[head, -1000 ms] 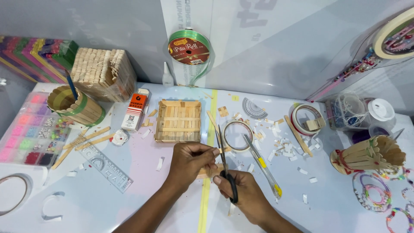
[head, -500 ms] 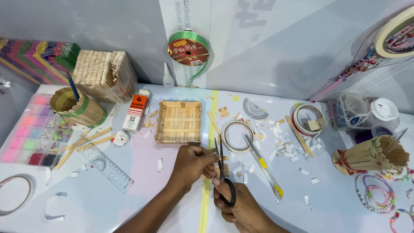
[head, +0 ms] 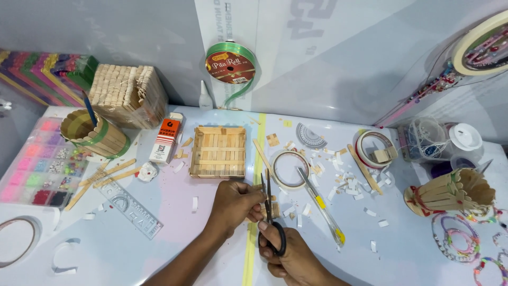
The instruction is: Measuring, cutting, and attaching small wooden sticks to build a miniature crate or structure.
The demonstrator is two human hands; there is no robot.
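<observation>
My right hand (head: 290, 254) grips black-handled scissors (head: 268, 212) whose blades point away from me and stand slightly apart. My left hand (head: 233, 204) pinches a short wooden craft stick (head: 270, 209) and holds it between the blades, low over the table. Just beyond my hands lies a square tray (head: 218, 151) built from craft sticks. A roll of tape (head: 290, 168) and a yellow-and-clear craft knife (head: 321, 204) lie to the right of the scissors.
Cut stick bits and paper scraps (head: 344, 180) litter the right side. A stick-built cup (head: 95, 133), a bundle of sticks (head: 127, 94), a bead box (head: 39, 169) and a clear ruler (head: 128, 206) sit left. Another stick holder (head: 450, 193) and bead bracelets (head: 457, 238) sit right.
My hands shifted slightly toward me and left. The scissors blades, nearly together a second ago, have parted a little around the stick piece.
</observation>
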